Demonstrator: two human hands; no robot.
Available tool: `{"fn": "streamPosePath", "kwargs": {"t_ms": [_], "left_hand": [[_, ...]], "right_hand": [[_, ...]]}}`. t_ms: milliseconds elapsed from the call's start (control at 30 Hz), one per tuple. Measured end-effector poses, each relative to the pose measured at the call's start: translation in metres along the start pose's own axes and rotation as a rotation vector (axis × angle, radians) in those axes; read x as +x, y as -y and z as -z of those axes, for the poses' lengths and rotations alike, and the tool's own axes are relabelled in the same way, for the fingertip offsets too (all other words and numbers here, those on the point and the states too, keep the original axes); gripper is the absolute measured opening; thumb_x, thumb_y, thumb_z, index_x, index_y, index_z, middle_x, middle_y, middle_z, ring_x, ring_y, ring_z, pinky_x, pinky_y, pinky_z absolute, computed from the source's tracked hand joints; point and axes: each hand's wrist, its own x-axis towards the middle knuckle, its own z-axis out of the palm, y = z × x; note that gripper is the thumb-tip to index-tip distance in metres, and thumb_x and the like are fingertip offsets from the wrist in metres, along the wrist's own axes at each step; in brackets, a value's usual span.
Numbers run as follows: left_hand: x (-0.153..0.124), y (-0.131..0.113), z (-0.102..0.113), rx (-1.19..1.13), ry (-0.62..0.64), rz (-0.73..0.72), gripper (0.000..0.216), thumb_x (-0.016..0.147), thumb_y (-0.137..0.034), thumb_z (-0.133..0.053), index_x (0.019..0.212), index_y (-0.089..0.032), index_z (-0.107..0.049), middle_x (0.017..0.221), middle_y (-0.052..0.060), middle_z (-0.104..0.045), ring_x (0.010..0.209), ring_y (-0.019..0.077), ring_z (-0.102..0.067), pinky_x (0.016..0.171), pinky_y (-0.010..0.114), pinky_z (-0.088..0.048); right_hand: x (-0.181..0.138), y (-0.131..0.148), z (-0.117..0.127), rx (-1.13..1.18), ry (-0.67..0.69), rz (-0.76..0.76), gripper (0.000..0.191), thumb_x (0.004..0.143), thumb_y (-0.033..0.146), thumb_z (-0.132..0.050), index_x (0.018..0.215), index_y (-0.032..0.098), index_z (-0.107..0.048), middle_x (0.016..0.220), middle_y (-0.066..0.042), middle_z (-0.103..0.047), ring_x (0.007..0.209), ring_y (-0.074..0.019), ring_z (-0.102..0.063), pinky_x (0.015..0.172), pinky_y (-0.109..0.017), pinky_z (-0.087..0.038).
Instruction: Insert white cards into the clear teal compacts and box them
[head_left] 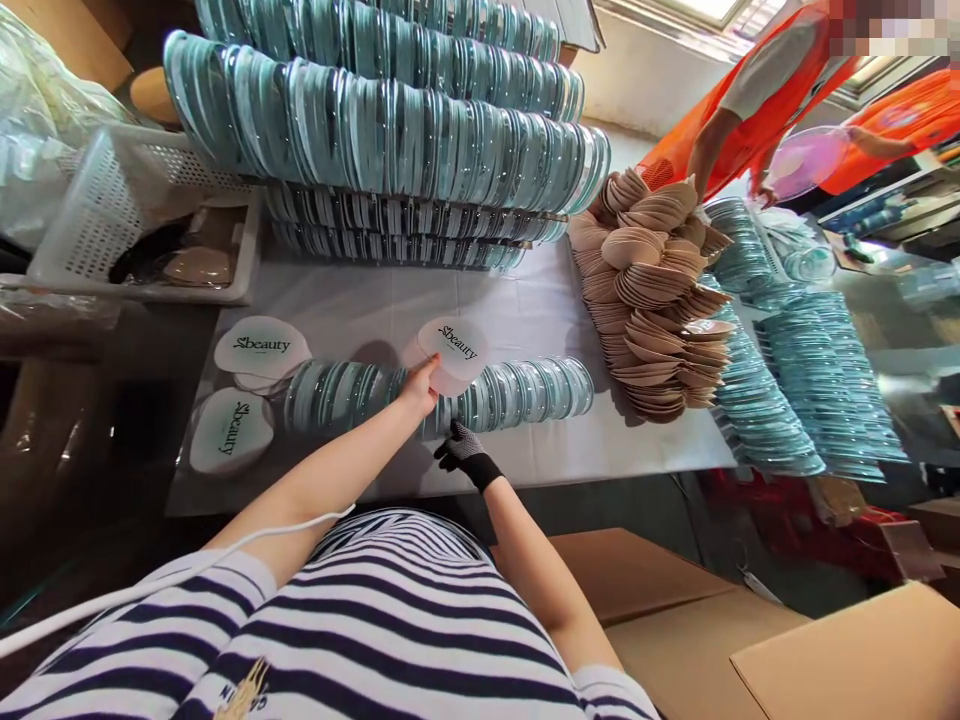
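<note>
My bare left hand [423, 388] is closed on the edge of a pale, rounded card [456, 345] printed "beauty". The card is held over a row of clear, bluish plastic shells [525, 395] lying on the table. Below the card, at the near side of the row, is my right hand [463, 452] in a black dotted glove. Its fingers are slightly apart, and the fingertips reach the shells' edge; whether they grip one is hard to see. To the left lie more printed cards, an upper pile [262, 345] and a lower one [231, 432].
Tall stacked rows of bluish shells [390, 125] stand at the back. A white perforated basket [97, 220] sits back left. Tan rounded pieces [652, 290] are heaped on the right, beside more shells [825, 370]. A person in orange [742, 110] stands beyond. An open cardboard box [675, 620] is below right.
</note>
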Motion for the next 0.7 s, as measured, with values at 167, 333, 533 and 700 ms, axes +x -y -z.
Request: {"fn": "streamPosePath", "kwargs": {"t_ms": [167, 333, 533, 700], "left_hand": [[-0.003, 0.002, 0.0, 0.034, 0.039, -0.03, 0.027, 0.072, -0.013, -0.075, 0.098, -0.017, -0.068, 0.09, 0.004, -0.075, 0.084, 0.018, -0.069, 0.079, 0.029, -0.054], [-0.005, 0.003, -0.002, 0.054, 0.029, -0.057, 0.026, 0.072, -0.012, -0.074, 0.096, -0.017, -0.068, 0.092, 0.005, -0.075, 0.089, 0.0187, -0.069, 0.083, 0.031, -0.054], [-0.02, 0.003, 0.005, 0.108, 0.179, -0.095, 0.038, 0.068, -0.015, -0.077, 0.105, -0.019, -0.068, 0.099, 0.006, -0.075, 0.099, 0.0213, -0.068, 0.092, 0.035, -0.052], [-0.03, -0.008, 0.018, 0.121, 0.225, -0.202, 0.045, 0.064, -0.02, -0.08, 0.107, -0.02, -0.068, 0.108, 0.007, -0.073, 0.104, 0.0242, -0.067, 0.095, 0.039, -0.051]], "right_hand": [[-0.002, -0.003, 0.01, 0.651, 0.274, -0.078, 0.038, 0.081, 0.035, -0.054, 0.116, 0.024, -0.045, 0.057, 0.009, -0.049, 0.044, -0.0093, -0.045, 0.046, -0.019, -0.037], [0.009, 0.017, 0.045, 0.287, -0.163, 0.162, 0.039, 0.079, 0.048, -0.055, 0.105, 0.018, -0.057, 0.061, 0.003, -0.055, 0.049, -0.0115, -0.05, 0.048, -0.023, -0.043], [0.011, 0.069, 0.069, -0.091, -0.649, 0.588, 0.056, 0.088, 0.046, -0.041, 0.135, 0.016, -0.048, 0.126, -0.014, -0.06, 0.115, -0.0222, -0.055, 0.096, -0.04, -0.047], [-0.013, 0.088, 0.032, -0.543, -0.775, 0.769, 0.047, 0.092, 0.036, -0.042, 0.131, 0.013, -0.054, 0.132, -0.017, -0.056, 0.119, -0.0262, -0.053, 0.101, -0.043, -0.043]]}}
